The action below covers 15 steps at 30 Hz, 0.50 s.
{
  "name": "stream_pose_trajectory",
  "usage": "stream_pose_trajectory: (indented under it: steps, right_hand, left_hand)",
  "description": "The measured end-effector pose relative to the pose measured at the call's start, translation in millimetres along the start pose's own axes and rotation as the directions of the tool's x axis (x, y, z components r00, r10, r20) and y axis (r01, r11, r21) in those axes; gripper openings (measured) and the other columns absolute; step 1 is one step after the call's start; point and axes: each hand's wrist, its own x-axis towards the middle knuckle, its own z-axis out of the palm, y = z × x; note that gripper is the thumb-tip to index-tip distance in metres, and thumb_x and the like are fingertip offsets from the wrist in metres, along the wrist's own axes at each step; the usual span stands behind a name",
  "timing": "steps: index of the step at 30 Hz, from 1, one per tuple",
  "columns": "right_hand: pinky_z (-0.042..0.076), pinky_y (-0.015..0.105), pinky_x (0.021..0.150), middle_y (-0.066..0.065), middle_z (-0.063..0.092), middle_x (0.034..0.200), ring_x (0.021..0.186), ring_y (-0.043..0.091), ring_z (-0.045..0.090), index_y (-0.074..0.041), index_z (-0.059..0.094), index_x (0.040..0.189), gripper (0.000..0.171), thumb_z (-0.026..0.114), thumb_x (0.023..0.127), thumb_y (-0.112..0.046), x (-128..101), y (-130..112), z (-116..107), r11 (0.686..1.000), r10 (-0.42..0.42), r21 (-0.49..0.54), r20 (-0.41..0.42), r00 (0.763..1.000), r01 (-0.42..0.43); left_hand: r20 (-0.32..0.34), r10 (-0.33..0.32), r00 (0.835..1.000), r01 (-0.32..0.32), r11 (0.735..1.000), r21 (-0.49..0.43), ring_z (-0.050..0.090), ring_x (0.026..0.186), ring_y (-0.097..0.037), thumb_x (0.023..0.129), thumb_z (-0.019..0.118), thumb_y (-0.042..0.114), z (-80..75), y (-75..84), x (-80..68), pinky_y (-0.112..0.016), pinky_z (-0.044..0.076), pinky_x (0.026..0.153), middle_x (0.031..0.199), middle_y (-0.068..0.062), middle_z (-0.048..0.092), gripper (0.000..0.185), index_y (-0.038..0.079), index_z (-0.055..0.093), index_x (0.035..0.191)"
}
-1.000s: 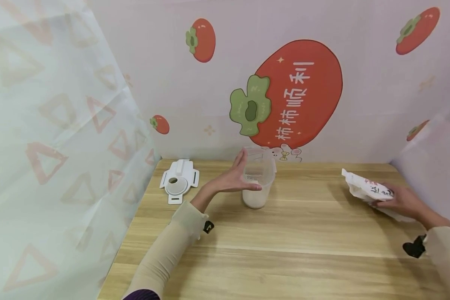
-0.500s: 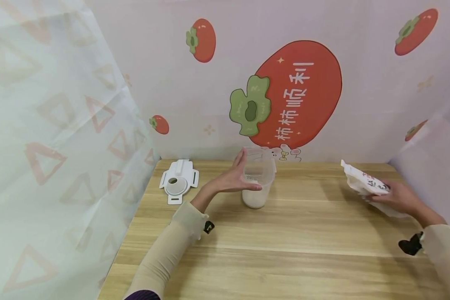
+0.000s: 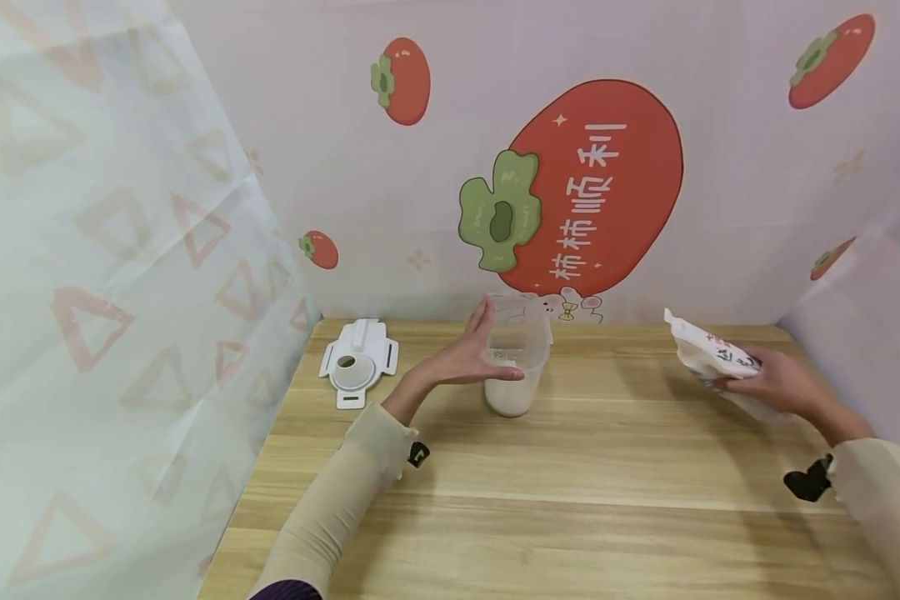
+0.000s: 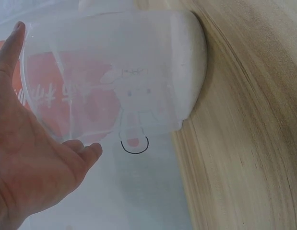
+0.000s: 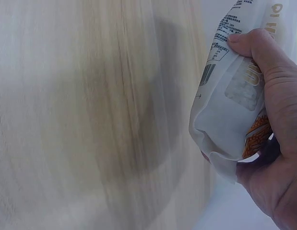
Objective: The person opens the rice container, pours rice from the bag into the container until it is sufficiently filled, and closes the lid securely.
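Packet (image 3: pixel 708 354) | barcode (image 5: pixel 207 74): right wrist view only | red lettering (image 3: pixel 717 339): head only

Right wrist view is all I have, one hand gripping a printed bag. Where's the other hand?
Observer: The left hand is at the rim of a clear container, thumb and fingers spread across it.
Operator: Is the bag touching that container?
Observer: No, the head view shows the bag off to its right, with a gap of wooden table between.
Operator: Anything on the container's other side?
Observer: A white plastic piece with a round hole lies near the table's left edge.
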Motion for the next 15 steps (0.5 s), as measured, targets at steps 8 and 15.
stream_pose_trajectory:
  steps: [8, 15]
  right_hand:
    - [0.041, 0.027, 0.060, 0.009, 0.071, 0.094, 0.072, 0.010, 0.052, 0.002, 0.069, 0.120, 0.053, 0.092, 0.082, -0.028, 11, -15, -2, 1.000, -0.009, 0.002, -0.005, 1.000, 0.009]
    - [0.042, 0.026, 0.061, 0.008, 0.072, 0.094, 0.072, 0.006, 0.052, 0.002, 0.069, 0.120, 0.051, 0.092, 0.082, -0.024, 16, -26, -4, 0.999, -0.045, 0.008, -0.001, 0.999, 0.045]
  left_hand:
    - [-0.004, -0.009, 1.000, 0.009, 1.000, 0.008, -0.010, 0.163, -0.016, 0.085, 0.083, 0.057, 0.4, 1.2, 0.8, -0.045, 0.022, 0.131, 0.174, 0.007, -0.029, 0.139, 0.022, -0.026, 0.165]
    - [-0.003, -0.009, 1.000, 0.009, 1.000, 0.008, -0.010, 0.164, -0.017, 0.086, 0.083, 0.057, 0.5, 1.1, 0.9, -0.046, 0.021, 0.131, 0.174, 0.006, -0.028, 0.139, 0.022, -0.026, 0.165]
